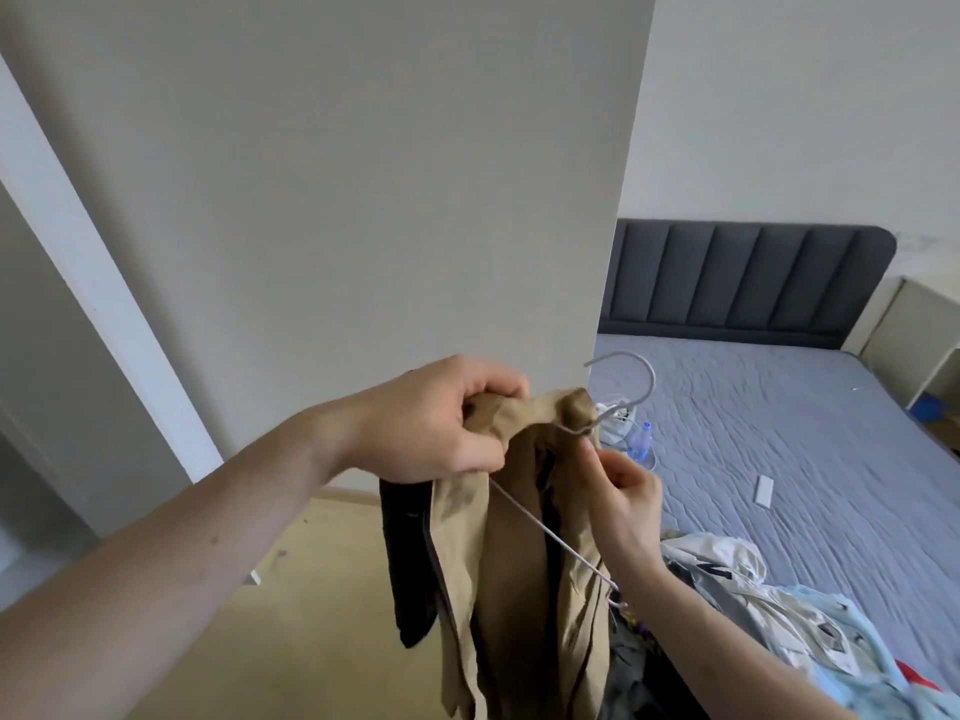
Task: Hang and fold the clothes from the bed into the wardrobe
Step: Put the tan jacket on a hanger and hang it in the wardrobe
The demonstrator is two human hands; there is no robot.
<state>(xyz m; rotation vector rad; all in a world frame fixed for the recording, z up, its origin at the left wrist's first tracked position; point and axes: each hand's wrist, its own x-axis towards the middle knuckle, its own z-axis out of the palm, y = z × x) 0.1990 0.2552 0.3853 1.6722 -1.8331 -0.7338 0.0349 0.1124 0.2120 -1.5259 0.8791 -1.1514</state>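
1. I am looking down past both forearms at a tan garment (511, 563) held in the air in front of a tall white wardrobe panel (363, 200) that fills the middle of the view.
2. My left hand (436, 423) has its fingers curled tight around the bunched top of the garment, gripping the cloth at the collar end.
3. My right hand (626, 493) sits just below and to the right, fingers drawn in narrow and pinching at the wire hanger (621, 379) where it meets the cloth; I cannot tell whether the fingertips hold wire, fabric or both.
4. The hanger's hook curves up beside the panel edge, and one thin arm of it runs down diagonally across the garment.
5. A dark piece of fabric (410, 563) hangs beside the tan cloth on its left.
6. The floor (291, 615) below is pale yellowish wood.
7. To the right stands the bed (810, 433), its grey-blue quilted cover wrinkled, with a dark padded headboard (748, 280) against a white wall.
8. On the bed lie a small water bottle (640, 441), a white flat object (763, 492), and, near my right forearm, a pile of clothes (769, 600) in white and light blue.
9. A pale bedside unit (914, 345) stands at the far right.
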